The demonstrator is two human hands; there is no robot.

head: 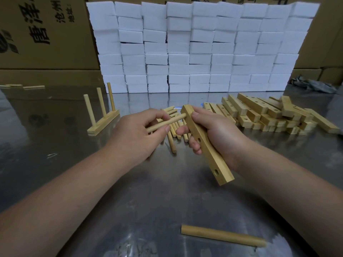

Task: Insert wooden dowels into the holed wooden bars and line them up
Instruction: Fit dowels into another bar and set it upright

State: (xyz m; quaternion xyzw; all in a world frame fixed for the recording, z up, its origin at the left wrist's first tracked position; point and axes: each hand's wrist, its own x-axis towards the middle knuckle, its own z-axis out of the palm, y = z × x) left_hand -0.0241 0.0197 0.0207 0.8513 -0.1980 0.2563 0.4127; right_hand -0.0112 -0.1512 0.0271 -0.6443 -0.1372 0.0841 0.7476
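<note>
**Step in hand: seating the first dowel.** Your right hand [213,134] wraps fingers and thumb round the bar [206,145] and holds it above the table [55,145], holed face turned left. Your left hand [137,134] pinches a dowel [167,123] between thumb and fingers. The dowel's tip meets the far end of the bar, but whether it has entered a hole cannot be told.

The bar is pale, square-edged wood. Two open holes show, one at its middle and one near its close end.

**Next move, as judged:** push the dowel in straight along the hole's axis, then fill the two open holes.

- **Spare dowels** [175,134]: just beyond the bar.
- **Heap of bars** [269,115]: beyond the bar, to its right.
- **Finished bar** [103,123]: beyond the bar, to its left, standing with three upright dowels.
- **Loose dowel** [222,235]: nearer to you than the bar.
</note>
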